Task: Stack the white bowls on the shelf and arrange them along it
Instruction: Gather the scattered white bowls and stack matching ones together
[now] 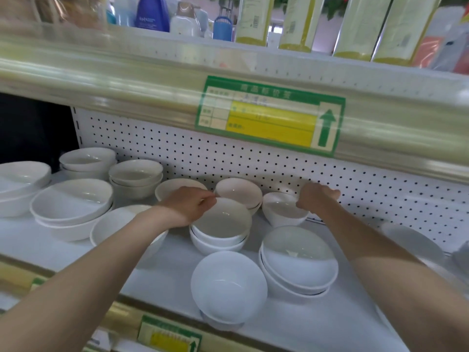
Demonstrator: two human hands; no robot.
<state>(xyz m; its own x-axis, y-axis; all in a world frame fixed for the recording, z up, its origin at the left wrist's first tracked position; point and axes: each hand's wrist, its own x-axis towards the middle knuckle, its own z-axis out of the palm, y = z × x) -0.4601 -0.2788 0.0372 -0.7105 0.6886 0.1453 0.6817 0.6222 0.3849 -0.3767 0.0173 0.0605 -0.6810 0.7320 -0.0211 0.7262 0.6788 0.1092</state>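
Several white bowls stand on the white shelf (177,273), most in short stacks. My left hand (189,203) pinches the far left rim of the top bowl (223,221) of a middle stack. My right hand (316,195) grips the far right rim of a single white bowl (283,210) near the pegboard. A tilted bowl (238,191) lies behind, between my hands. Other stacks sit at the front (228,283), front right (299,260) and left (72,201).
A white pegboard back wall (253,158) closes the shelf behind. The upper shelf's rail with a green and yellow price tag (270,115) hangs low overhead. Bottles (152,12) stand above. Another white bowl (411,241) lies at far right.
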